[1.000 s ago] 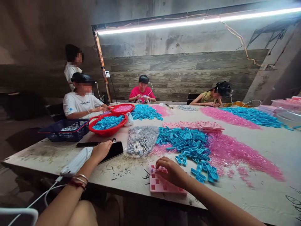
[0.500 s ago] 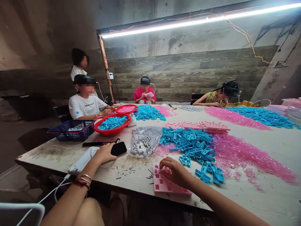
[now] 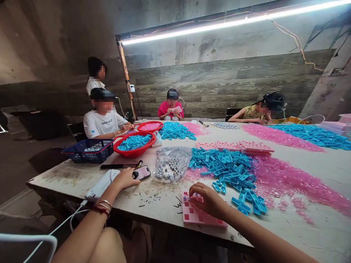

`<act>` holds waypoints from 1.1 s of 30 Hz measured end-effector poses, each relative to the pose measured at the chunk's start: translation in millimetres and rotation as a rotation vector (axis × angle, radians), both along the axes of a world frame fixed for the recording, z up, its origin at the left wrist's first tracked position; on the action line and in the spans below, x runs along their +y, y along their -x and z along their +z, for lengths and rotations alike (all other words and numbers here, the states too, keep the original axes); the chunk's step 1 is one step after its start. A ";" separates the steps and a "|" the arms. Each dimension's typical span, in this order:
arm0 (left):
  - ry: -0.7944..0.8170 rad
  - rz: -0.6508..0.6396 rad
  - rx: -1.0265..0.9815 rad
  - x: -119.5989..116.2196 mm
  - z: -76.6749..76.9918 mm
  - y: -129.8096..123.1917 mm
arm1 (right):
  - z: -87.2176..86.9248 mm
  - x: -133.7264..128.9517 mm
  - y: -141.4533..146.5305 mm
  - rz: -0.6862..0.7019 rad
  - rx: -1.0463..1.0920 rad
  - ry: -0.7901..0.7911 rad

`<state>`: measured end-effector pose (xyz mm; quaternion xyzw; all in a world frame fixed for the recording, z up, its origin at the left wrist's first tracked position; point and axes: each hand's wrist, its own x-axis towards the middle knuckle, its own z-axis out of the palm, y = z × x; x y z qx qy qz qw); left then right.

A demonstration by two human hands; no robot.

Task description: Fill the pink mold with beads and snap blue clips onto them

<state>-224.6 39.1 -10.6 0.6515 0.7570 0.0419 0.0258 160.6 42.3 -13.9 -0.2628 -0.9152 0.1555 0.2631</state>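
Note:
My left hand (image 3: 126,179) rests on the table at the left edge of a phone (image 3: 142,172) whose screen is lit; its fingers are loosely spread, partly hidden. Over the upper part of a pink tray with square pockets (image 3: 192,215) is my right hand (image 3: 204,197), fingers curled down onto it. Small clear pieces show near those fingertips, too small to make out. Blue plastic parts (image 3: 222,164) lie heaped behind the tray, and pink clear pieces (image 3: 290,182) spread to the right. A clear bag of small metallic parts (image 3: 172,164) sits behind the phone.
Red bowls (image 3: 134,152) and a dark blue basket (image 3: 91,153) stand at the left. A hammer (image 3: 117,166) and a white power strip (image 3: 102,184) lie near my left arm. More pink trays (image 3: 255,147) are stacked behind the blue heap. Several people are around the table.
The phone's screen has gone from dark to lit. The whole view has shifted slightly, moving things a little to the right. My right hand stays over the pink tray.

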 end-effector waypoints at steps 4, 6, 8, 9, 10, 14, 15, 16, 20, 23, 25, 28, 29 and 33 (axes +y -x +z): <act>-0.121 0.054 0.001 -3.0 11.9 -15.6 | -1.3 0.8 -0.4 0.010 0.018 -0.007; -0.249 0.034 -0.036 -6.8 22.1 -38.1 | -1.1 0.3 -0.1 0.007 0.024 0.000; -0.318 -0.067 -0.168 -12.8 31.5 -70.4 | -0.5 -0.6 0.6 -0.005 0.031 0.010; -0.290 -0.142 -0.262 -16.4 34.8 -88.8 | -0.1 -0.9 0.9 -0.011 0.037 0.012; -0.239 -0.233 -0.344 -20.0 36.7 -107.7 | 0.4 -0.9 1.2 -0.016 0.047 0.013; -0.137 -0.489 -0.364 -29.0 33.1 -170.4 | 4.6 2.1 -1.6 -0.054 0.134 0.063; -0.127 -0.516 -0.352 -29.2 30.6 -180.8 | 6.3 3.4 -3.5 -0.072 0.163 0.092; -0.119 -0.534 -0.340 -28.6 28.1 -189.1 | 8.3 4.8 -5.9 -0.091 0.191 0.121; -0.052 -0.563 -0.269 -23.1 21.9 -208.0 | 15.9 8.6 -16.5 -0.138 0.243 0.155; -0.008 -0.552 -0.229 -19.4 22.8 -214.6 | 19.4 8.2 -20.7 -0.136 0.236 0.132; 0.009 -0.548 -0.218 -17.3 24.6 -217.0 | 20.5 7.1 -21.3 -0.127 0.225 0.108; 0.033 -0.538 -0.209 -14.1 26.3 -218.6 | 21.1 5.9 -21.3 -0.109 0.203 0.078; 0.038 -0.528 -0.204 -13.2 26.4 -218.8 | 21.1 5.9 -21.5 -0.102 0.199 0.074; 0.064 -0.444 -0.184 -11.2 25.3 -219.2 | 20.7 7.8 -23.3 -0.080 0.190 0.077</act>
